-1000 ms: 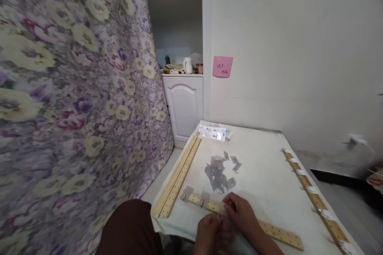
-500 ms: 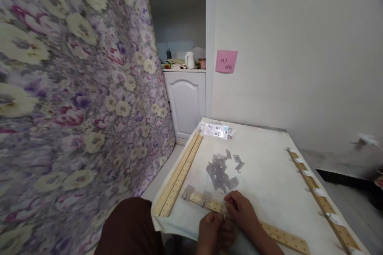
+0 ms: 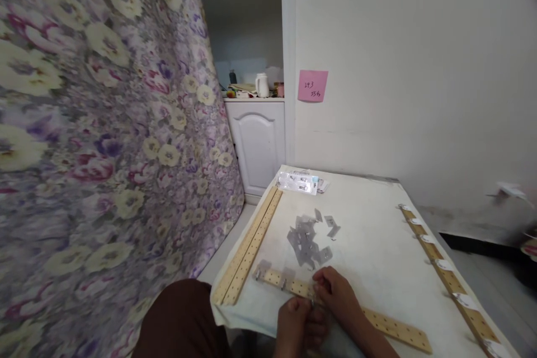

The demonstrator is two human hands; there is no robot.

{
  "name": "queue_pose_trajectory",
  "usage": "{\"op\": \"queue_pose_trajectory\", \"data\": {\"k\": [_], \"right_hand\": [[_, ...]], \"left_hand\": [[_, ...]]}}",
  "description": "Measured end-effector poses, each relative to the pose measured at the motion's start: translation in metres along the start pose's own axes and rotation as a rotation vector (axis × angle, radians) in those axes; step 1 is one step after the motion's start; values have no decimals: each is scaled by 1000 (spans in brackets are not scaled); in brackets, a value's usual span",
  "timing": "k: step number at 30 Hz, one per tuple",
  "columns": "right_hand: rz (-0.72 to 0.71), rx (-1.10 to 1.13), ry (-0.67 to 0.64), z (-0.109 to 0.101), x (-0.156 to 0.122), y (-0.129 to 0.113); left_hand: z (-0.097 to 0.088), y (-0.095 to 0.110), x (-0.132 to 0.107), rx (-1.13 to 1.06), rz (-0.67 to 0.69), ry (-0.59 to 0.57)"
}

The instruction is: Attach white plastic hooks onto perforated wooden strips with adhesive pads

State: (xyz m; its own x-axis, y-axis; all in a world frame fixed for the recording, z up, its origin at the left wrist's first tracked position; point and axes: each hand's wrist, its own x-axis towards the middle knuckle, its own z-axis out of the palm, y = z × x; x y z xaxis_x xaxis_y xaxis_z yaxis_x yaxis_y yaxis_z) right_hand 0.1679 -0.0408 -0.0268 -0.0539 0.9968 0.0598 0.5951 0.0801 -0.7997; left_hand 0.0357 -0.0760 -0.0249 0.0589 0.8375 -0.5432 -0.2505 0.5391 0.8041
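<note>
A perforated wooden strip (image 3: 386, 327) lies across the near edge of the white table (image 3: 377, 246). My left hand (image 3: 298, 321) and my right hand (image 3: 336, 295) meet over the strip's middle, fingers pinched together on a small clear clip that is mostly hidden. Two clear clips (image 3: 263, 269) sit fixed at the strip's left end. A pile of several loose clear clips (image 3: 310, 239) lies just beyond my hands.
Two perforated strips (image 3: 250, 246) lie side by side along the table's left edge. A strip (image 3: 445, 268) with clips fixed on it runs down the right edge. A clear packet (image 3: 298, 182) sits at the far corner. Floral fabric (image 3: 104, 140) hangs left. A pink note (image 3: 312, 85) is on the wall.
The camera has dipped and shifted a little. Both hands stay pinched at the same spot on the strip.
</note>
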Motion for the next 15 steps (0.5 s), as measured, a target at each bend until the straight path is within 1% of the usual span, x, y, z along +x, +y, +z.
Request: {"op": "queue_pose_trajectory", "data": {"k": [9, 15], "right_hand": [[-3, 8, -12, -4, -1, -1], [9, 18, -22, -4, -1, 1]], "left_hand": [[0, -2, 4, 8, -10, 15], [2, 0, 2, 3, -11, 28]]}}
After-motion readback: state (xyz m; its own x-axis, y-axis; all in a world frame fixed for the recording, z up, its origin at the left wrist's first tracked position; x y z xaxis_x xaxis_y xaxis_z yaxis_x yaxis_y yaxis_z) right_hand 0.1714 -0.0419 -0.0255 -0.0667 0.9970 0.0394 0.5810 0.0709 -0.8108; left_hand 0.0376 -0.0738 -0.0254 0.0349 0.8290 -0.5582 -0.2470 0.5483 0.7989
